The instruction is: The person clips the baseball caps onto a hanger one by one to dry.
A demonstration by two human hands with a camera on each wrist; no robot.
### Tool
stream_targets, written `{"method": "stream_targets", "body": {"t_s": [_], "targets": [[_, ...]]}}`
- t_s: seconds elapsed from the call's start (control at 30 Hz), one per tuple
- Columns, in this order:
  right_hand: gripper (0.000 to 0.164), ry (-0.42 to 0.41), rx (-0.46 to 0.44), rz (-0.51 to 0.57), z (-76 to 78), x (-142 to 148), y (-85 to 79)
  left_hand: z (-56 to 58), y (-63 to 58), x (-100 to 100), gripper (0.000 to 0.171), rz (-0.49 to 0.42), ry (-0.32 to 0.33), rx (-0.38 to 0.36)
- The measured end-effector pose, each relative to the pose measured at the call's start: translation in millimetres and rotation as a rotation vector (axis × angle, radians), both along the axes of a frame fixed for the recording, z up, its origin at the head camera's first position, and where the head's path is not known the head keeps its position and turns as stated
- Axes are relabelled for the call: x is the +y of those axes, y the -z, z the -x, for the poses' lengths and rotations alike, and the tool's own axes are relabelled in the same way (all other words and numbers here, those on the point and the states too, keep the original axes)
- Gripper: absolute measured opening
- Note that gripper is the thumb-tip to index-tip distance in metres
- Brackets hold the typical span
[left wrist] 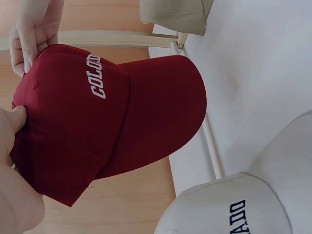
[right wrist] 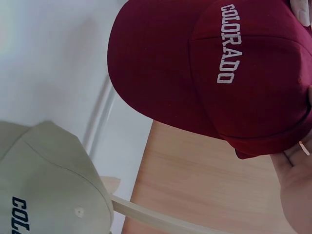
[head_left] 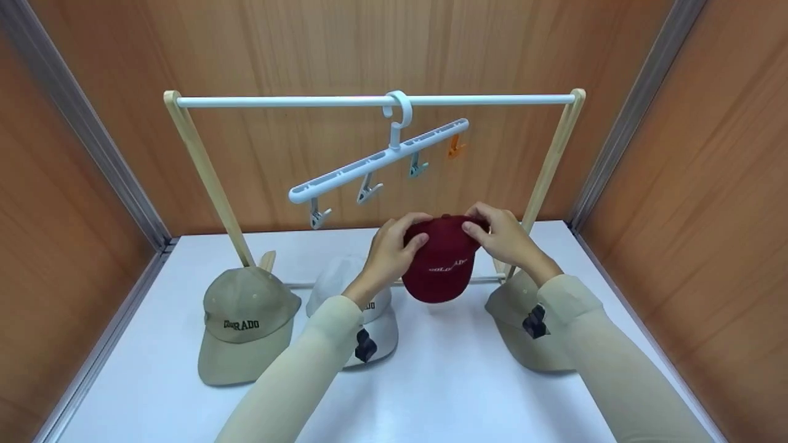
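A dark red baseball cap [head_left: 440, 258] with white lettering is held up in the air, brim down. My left hand [head_left: 394, 249] grips its left side, thumb on the front of the crown. On the other side my right hand [head_left: 508, 237] pinches the crown's upper edge, thumb in front. Above them a pale blue clip hanger [head_left: 378, 161] hangs at a slant. Several clips dangle from it, among them an orange clip [head_left: 454, 147] at its far right end and a grey clip [head_left: 318, 215] at the near left. The cap is apart from the clips.
A white rail [head_left: 277, 101] on wooden posts [head_left: 206, 175] carries the hanger. On the white table [head_left: 431, 381] lie an olive cap [head_left: 246, 314] at left, a white cap [head_left: 380, 326] partly behind my left arm, and a khaki cap [head_left: 514, 320] partly behind my right arm. Wooden walls enclose three sides.
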State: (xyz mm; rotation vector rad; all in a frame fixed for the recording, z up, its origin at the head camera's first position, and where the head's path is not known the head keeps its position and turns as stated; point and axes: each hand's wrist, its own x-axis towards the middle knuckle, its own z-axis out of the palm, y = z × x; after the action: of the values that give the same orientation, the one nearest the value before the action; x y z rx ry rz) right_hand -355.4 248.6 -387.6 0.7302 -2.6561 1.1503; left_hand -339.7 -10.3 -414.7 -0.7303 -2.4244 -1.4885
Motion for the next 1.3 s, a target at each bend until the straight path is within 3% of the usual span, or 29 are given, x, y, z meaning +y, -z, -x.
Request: {"method": "stream_targets", "body": {"t_s": [0.53,0.87,1.3], "targets": [[0.017,0.029,-0.010,0.024,8.4,1,-12.8,10.6,-15.1,9,0.032,-0.010,-0.068,0.108],[0.020,0.034,-0.016,0.040,12.9,2,-16.2,14.6,-19.3,12,0.031,-0.060,-0.032,0.152],[0.026,0.027,-0.067,0.021,19.9,1,-27.0,19.9,-26.5,11,0.030,-0.089,-0.019,0.143]]}}
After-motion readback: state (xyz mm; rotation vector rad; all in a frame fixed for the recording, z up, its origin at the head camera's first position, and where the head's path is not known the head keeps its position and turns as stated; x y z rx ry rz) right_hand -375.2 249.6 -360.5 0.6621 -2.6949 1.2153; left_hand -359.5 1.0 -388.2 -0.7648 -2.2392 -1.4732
